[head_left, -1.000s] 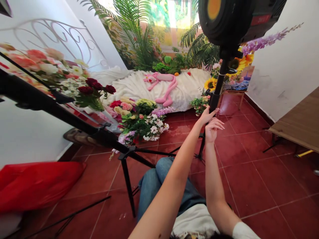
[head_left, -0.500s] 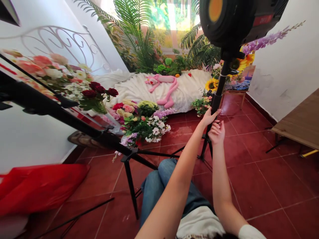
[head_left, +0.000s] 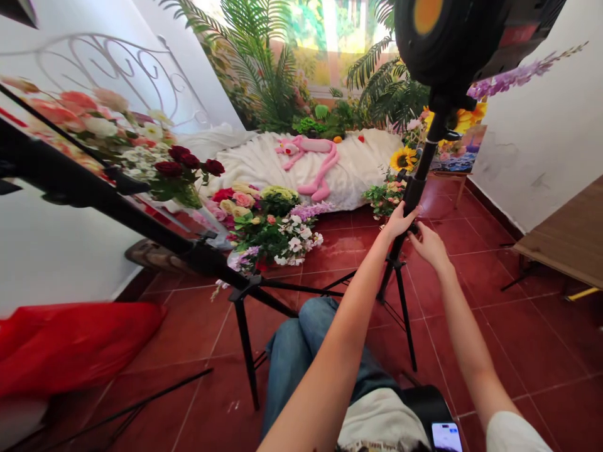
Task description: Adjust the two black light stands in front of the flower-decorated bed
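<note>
My left hand (head_left: 399, 221) is wrapped around the black pole of a light stand (head_left: 424, 160), just below a thicker collar. Right beside it, my right hand (head_left: 428, 243) reaches in from the right with its fingertips closed on a small dark knob (head_left: 411, 230) on the pole, mostly hidden by the fingers. On top of the stand sits a large black studio light (head_left: 447, 44) with a round orange-yellow patch. The stand's legs spread on the red tiles below.
A second black stand (head_left: 141, 220) slants across the left. Artificial flowers (head_left: 277, 232) and a white-draped platform with a pink plush toy (head_left: 313, 147) lie ahead. A wooden table (head_left: 565, 238) stands right, a red bag (head_left: 80, 345) left. A phone (head_left: 446, 436) rests beside my lap.
My right hand has turned from palm up with curled fingers to back up, its fingertips at the knob. The right forearm swung outward, uncovering a stand leg and the phone. My left hand keeps its grip.
</note>
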### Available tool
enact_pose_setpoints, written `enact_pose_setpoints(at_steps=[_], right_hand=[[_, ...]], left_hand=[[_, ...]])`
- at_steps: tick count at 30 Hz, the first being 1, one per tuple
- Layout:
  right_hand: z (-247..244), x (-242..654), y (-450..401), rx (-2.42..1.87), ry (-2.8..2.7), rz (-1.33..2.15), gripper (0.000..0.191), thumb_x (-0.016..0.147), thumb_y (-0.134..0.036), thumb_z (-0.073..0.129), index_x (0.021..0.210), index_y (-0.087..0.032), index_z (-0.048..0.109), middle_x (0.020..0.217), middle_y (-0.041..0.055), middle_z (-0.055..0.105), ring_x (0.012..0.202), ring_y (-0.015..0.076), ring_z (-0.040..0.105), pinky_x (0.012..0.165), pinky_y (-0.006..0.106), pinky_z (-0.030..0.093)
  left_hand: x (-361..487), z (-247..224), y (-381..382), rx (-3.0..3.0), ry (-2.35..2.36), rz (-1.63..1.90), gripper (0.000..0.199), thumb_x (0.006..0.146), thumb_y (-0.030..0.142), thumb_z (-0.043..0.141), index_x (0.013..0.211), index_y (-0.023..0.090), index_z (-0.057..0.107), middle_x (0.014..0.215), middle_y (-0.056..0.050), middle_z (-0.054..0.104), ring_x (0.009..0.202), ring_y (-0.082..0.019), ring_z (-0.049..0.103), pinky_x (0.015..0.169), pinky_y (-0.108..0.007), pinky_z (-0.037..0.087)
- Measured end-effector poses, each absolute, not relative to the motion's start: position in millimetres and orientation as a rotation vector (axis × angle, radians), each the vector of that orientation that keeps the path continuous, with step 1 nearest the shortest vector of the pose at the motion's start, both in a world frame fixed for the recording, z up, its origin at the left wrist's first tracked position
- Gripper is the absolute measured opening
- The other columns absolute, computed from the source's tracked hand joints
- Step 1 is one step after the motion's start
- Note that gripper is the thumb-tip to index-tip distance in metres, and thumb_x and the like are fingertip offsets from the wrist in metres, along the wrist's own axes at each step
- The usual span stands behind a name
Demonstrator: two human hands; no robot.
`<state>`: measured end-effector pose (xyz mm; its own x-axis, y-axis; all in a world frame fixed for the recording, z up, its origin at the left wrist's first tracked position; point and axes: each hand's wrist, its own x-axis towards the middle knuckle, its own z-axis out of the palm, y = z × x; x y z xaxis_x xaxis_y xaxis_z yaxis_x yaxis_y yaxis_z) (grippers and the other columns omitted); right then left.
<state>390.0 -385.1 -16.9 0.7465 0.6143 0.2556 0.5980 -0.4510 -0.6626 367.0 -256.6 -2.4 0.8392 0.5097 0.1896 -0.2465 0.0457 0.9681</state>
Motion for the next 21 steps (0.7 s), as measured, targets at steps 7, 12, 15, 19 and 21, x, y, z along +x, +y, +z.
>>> enact_pose_setpoints(at_steps=[7, 12, 15, 19, 21], right_hand=[[2.3, 398.9, -401.5, -2.042, -1.331, -0.391, 0.026, 0.084, -0.012, 0.046, 0.090, -0.022, 0.069, 0.118, 0.0110, 0.059, 0.108, 0.0241, 0.061, 0.080, 0.035, 0.053], [-2.6, 422.4, -373.4, -1.781, -0.957, -0.390, 0.040, 0.079, -0.032, 0.068, 0.116, -0.020, 0.059, 0.115, 0.0121, 0.063, 0.107, 0.0238, 0.062, 0.088, 0.039, 0.056], [-2.1, 435.7, -340.4, -1.797, -0.855, -0.214, 0.061, 0.069, -0.045, 0.079, 0.120, -0.017, 0.057, 0.110, 0.0121, 0.069, 0.098, 0.0237, 0.067, 0.086, 0.039, 0.056], [6.3, 446.4, -309.7, -1.816, -0.851, -0.035, 0.042, 0.070, -0.056, 0.076, 0.084, -0.017, 0.069, 0.088, 0.0096, 0.074, 0.086, 0.0254, 0.071, 0.080, 0.039, 0.057], [11.9, 448.2, -304.8, -1.735, -0.885, 0.049, 0.043, 0.069, -0.058, 0.076, 0.075, -0.017, 0.070, 0.081, 0.0091, 0.074, 0.082, 0.0251, 0.072, 0.076, 0.037, 0.058]], left_hand=[[375.1, -11.7, -254.0, 1.384, 0.207, 0.607, 0.019, 0.084, 0.026, 0.072, 0.096, 0.015, 0.062, 0.086, -0.001, 0.066, 0.086, -0.013, 0.061, 0.089, -0.028, 0.049], [387.4, -24.8, -255.9, 1.356, 0.169, 0.684, 0.025, 0.082, 0.024, 0.071, 0.104, 0.015, 0.062, 0.097, -0.005, 0.072, 0.092, -0.016, 0.066, 0.095, -0.034, 0.052], [396.5, -32.5, -256.8, 1.351, 0.164, 0.755, 0.030, 0.077, 0.017, 0.071, 0.105, 0.014, 0.063, 0.099, -0.008, 0.073, 0.091, -0.018, 0.069, 0.095, -0.038, 0.054], [400.8, -36.1, -256.6, 1.435, 0.239, 0.845, 0.038, 0.067, 0.003, 0.067, 0.103, 0.013, 0.065, 0.105, -0.011, 0.075, 0.103, -0.023, 0.069, 0.100, -0.039, 0.052], [399.6, -34.8, -257.6, 1.464, 0.312, 0.861, 0.041, 0.065, 0.001, 0.066, 0.104, 0.012, 0.066, 0.105, -0.013, 0.075, 0.105, -0.025, 0.069, 0.098, -0.039, 0.052]])
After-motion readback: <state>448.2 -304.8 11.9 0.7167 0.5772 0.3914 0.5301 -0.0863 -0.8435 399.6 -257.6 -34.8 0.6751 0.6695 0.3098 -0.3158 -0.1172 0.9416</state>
